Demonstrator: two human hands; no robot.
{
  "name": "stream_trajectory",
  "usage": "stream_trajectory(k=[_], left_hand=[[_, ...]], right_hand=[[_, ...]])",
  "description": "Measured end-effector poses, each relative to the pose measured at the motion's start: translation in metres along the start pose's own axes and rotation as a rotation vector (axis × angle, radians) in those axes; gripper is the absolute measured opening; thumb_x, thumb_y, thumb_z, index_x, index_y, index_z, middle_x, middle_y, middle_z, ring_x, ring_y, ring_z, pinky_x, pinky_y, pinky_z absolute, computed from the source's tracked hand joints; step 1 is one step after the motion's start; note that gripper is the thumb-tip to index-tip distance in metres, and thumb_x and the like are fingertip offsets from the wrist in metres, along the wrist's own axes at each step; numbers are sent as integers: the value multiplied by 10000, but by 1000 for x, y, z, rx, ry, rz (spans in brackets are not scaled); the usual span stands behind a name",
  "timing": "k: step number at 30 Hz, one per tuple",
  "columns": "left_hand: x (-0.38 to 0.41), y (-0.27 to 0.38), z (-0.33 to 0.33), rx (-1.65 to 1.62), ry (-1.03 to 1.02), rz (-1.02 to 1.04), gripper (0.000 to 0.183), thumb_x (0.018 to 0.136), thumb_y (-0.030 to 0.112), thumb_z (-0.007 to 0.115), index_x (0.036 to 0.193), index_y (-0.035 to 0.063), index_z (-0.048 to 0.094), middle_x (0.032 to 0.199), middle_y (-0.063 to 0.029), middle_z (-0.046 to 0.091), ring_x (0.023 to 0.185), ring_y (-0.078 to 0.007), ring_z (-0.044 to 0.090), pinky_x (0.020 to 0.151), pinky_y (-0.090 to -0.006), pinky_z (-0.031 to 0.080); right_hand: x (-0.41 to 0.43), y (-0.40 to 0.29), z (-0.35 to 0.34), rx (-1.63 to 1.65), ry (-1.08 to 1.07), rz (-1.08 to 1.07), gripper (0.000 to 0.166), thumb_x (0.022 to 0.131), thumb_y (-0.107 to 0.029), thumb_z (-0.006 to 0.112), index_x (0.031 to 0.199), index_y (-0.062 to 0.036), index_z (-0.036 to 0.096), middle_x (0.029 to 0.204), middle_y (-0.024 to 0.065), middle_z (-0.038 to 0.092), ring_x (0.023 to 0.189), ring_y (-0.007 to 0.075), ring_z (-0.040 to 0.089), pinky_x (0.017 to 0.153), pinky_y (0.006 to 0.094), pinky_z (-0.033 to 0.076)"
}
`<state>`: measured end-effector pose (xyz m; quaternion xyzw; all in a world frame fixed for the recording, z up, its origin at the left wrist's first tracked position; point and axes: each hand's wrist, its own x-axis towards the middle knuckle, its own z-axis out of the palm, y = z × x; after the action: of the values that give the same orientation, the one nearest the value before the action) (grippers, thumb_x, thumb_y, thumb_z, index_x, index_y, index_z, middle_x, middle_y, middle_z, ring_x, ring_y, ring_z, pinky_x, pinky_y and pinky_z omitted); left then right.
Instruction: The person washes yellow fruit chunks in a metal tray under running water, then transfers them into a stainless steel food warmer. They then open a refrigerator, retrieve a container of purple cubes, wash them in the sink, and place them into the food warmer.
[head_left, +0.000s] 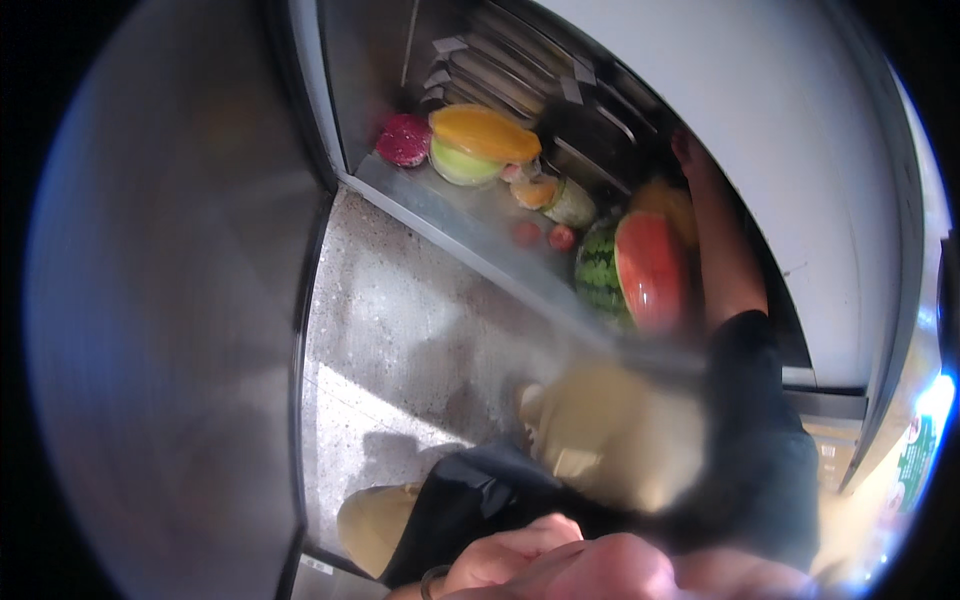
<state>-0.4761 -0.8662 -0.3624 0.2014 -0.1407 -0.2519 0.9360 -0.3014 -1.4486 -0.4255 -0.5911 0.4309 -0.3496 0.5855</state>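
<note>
My right hand (681, 146) reaches deep into an opened steel refrigerator, near metal pans; its fingers are dim and blurred. Below that forearm lie a cut watermelon with red flesh (649, 262) and a green striped watermelon rind (598, 262). Farther left are a wrapped magenta fruit piece (404, 140), a yellow wrapped fruit (487, 133) over a pale green melon (461, 165), a small orange fruit piece (534, 193) and small red fruits (561, 238). My left hand (517, 551) is near my body at the bottom, fingers curled, partly hidden; whether it holds anything is unclear.
A steel refrigerator door (172, 300) stands open on the left; a pale panel (787, 150) is on the right. Stacked metal trays (502, 67) fill the back. The cabinet's bottom edge (480, 266) borders a speckled floor (390, 300). A blurred beige object (607, 427) is below.
</note>
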Motion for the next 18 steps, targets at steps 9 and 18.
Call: stream_trajectory(k=[9,18], left_hand=[[5,-14,-4,-11,-16,-19,149,775,121,566,867,16,515,840,-108,529,749,-220,478,743,-337,377],[14,-17,-13,-95,21,-54,100,780,92,561,815,10,517,788,-100,534,687,-195,477,707,-352,389]], right_hand=[[20,-9,-4,-12,-4,-8,161,785,-164,553,922,-79,555,766,57,593,648,153,571,513,258,488],[49,27,-17,42,-77,36,164,803,-195,535,901,-70,573,790,73,600,683,188,586,542,292,503]])
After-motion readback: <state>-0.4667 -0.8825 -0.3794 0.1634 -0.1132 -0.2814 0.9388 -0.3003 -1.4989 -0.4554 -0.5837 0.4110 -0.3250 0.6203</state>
